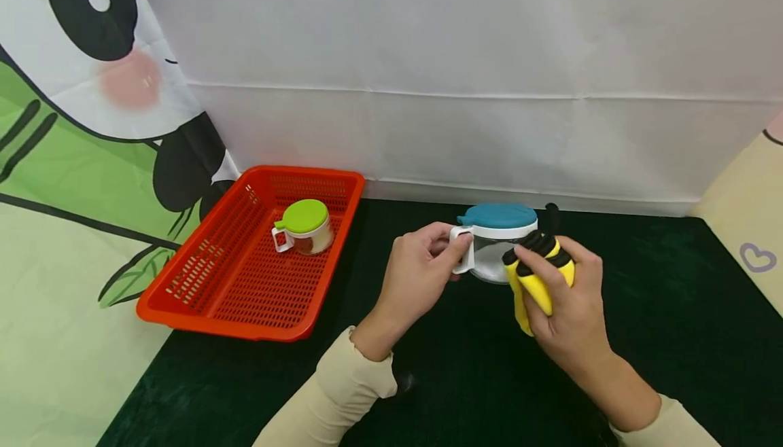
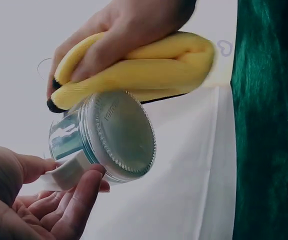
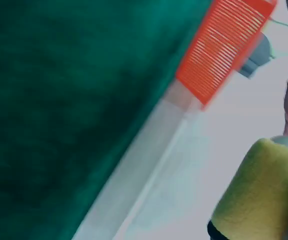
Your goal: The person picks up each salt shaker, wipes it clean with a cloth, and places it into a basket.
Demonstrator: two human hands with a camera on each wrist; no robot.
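A clear glass jar with a teal lid (image 1: 497, 240) and a white handle is lifted off the dark green cloth. My left hand (image 1: 422, 272) pinches that white handle (image 2: 66, 172). My right hand (image 1: 565, 304) grips a folded yellow cloth with black edging (image 1: 533, 277) and presses it against the jar's right side. In the left wrist view the jar's ribbed base (image 2: 121, 135) faces the camera, with the yellow cloth (image 2: 144, 70) above it. The right wrist view shows only one end of the yellow cloth (image 3: 256, 195).
An orange slotted basket (image 1: 235, 291) sits at the left on the green tablecloth (image 1: 673, 311). Inside it stands a second small jar with a lime-green lid (image 1: 304, 226). A white sheet (image 1: 465, 80) hangs behind; a panda print covers the left.
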